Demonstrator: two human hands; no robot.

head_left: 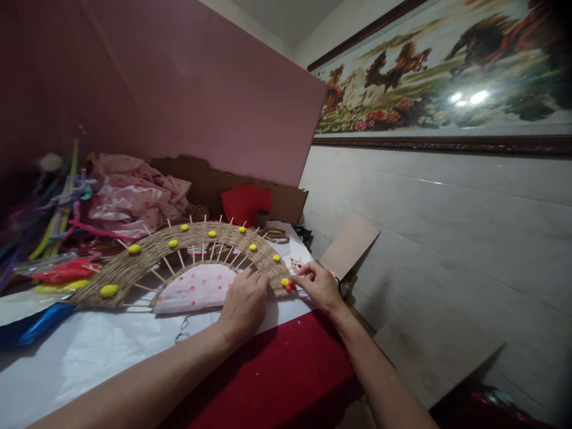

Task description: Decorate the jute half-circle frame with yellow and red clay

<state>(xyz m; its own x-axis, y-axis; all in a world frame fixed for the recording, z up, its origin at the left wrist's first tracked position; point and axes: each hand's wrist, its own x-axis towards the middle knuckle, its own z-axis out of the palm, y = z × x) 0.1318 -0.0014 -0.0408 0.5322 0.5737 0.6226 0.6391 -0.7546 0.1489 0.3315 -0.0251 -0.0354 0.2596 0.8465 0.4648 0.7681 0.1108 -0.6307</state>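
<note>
A half-round woven fan [154, 255] of brown cord on thin wooden sticks lies on the white sheet. Yellow oval pieces [134, 248] dot its band. Its inner half-disc [196, 288] is covered in pale pink cloth with red dots. My left hand [245, 302] rests on the right of the half-disc, fingers curled down onto the fan; the fingertips are partly hidden. At the band's right end, my right hand [318, 287] is closed in a pinch. Its fingertips touch small red pieces [289, 287] beside a yellow one.
Crumpled pink dotted cloth [138, 190] and colourful pipe cleaners [67, 202] heap up at the left. Behind the fan are scissors [277, 235], a small brown cup [261, 218] and red sheets [243, 202]. The red table cover [290, 363] ends near a tiled wall [429, 238].
</note>
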